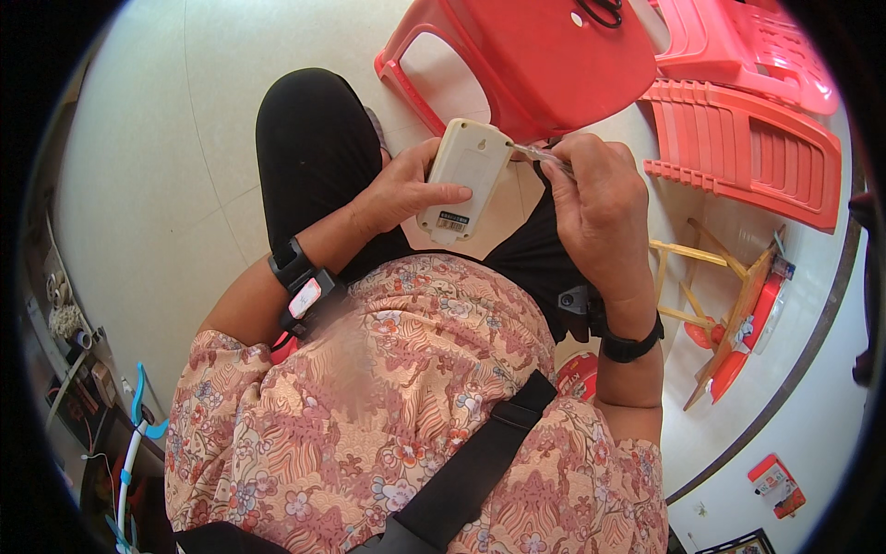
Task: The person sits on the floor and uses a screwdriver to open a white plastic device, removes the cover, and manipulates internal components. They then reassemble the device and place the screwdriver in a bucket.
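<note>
Your left hand (401,194) is wrapped around a cream plastic remote-style device (461,180), thumb laid across its back face, fingers closed on its left edge; it sits over your lap, back side up, just in front of the red plastic stool (544,55). Its long axis runs from the lower end near your belly, where a small label sits, up and slightly right toward the stool. Your right hand (600,208) is closed on a slim clear-handled screwdriver (544,155), held nearly level, tip pointing left and touching the device's upper right corner. So the tool comes in from the right, across the long axis, at the far end; the right hand is the nearer one to that corner. Containers: none open in view. A pair of black scissors (602,11) lies on the stool top; stacked red chairs (748,138) stand well apart to the right.
</note>
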`<state>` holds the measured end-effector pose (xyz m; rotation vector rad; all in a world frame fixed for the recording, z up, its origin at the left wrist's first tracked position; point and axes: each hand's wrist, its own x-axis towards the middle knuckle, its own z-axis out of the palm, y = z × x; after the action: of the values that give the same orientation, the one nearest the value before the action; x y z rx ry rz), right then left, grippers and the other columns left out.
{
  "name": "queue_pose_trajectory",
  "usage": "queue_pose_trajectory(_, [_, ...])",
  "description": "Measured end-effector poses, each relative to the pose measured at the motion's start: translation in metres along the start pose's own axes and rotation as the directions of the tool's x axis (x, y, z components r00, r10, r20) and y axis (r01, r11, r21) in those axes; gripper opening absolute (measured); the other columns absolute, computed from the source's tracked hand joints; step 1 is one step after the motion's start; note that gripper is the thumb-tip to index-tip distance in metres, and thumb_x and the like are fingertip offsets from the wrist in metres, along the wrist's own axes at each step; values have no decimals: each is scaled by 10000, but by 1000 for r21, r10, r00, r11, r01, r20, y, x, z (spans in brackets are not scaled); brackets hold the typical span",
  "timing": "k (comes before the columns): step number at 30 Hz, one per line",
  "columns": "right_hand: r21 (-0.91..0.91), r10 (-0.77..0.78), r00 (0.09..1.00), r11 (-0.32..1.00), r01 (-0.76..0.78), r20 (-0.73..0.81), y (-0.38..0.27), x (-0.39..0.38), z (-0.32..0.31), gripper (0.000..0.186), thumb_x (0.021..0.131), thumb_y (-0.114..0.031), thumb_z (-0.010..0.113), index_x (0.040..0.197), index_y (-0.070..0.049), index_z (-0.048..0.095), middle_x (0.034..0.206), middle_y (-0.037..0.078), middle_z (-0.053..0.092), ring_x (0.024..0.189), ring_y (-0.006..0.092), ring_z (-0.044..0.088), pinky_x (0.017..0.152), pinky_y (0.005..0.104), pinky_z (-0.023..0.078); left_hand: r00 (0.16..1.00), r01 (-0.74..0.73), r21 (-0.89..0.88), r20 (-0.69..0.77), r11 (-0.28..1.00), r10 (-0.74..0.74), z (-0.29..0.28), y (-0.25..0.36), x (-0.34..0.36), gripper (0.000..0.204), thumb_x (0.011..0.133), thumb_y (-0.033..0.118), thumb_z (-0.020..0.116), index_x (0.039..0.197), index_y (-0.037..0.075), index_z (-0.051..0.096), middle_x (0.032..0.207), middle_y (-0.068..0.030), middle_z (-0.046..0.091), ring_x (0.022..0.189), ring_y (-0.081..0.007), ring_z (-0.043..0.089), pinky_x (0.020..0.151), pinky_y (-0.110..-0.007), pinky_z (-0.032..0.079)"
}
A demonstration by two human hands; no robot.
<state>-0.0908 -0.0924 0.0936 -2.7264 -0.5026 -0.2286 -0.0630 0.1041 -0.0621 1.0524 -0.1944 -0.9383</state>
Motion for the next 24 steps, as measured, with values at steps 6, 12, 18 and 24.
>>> queue_pose_trajectory(6, [27, 19, 1000, 999, -19, -13, 1, -1, 1, 207, 808, -19, 675, 837, -48, 472, 739, 121, 522, 706, 335, 540, 673, 413, 394, 1000, -10, -8, 6, 1000, 10, 0, 0, 0, 614, 818, 186, 764, 1340, -1, 499, 1150, -99, 657, 1025, -165, 644, 891, -325, 530])
queue_pose_trajectory(12, [36, 0, 1000, 999, 0, -3, 2, -1, 2, 193, 820, -28, 666, 840, -48, 475, 750, 121, 525, 716, 332, 544, 677, 412, 394, 1000, -10, 16, -1, 1000, 10, -2, -2, 0, 619, 821, 192, 762, 1346, 1, 494, 1152, -101, 656, 1020, -168, 646, 881, -321, 535])
queue_pose_trajectory(18, [32, 26, 1000, 999, -26, 4, 0, -1, 4, 170, 832, -38, 651, 843, -46, 481, 748, 122, 517, 722, 332, 539, 683, 407, 398, 1000, -23, 28, -6, 999, 24, -1, -3, 0, 627, 824, 196, 760, 1355, 5, 488, 1153, -102, 654, 1016, -168, 647, 872, -321, 537])
queue_pose_trajectory(24, [16, -16, 999, 1000, 15, 34, 2, -1, 8, 151, 842, -34, 641, 853, -41, 491, 746, 128, 522, 715, 343, 540, 689, 412, 412, 1000, -18, 27, 4, 999, 17, -3, -4, 0, 629, 824, 189, 759, 1358, 3, 483, 1155, -100, 652, 1023, -166, 641, 885, -324, 530])
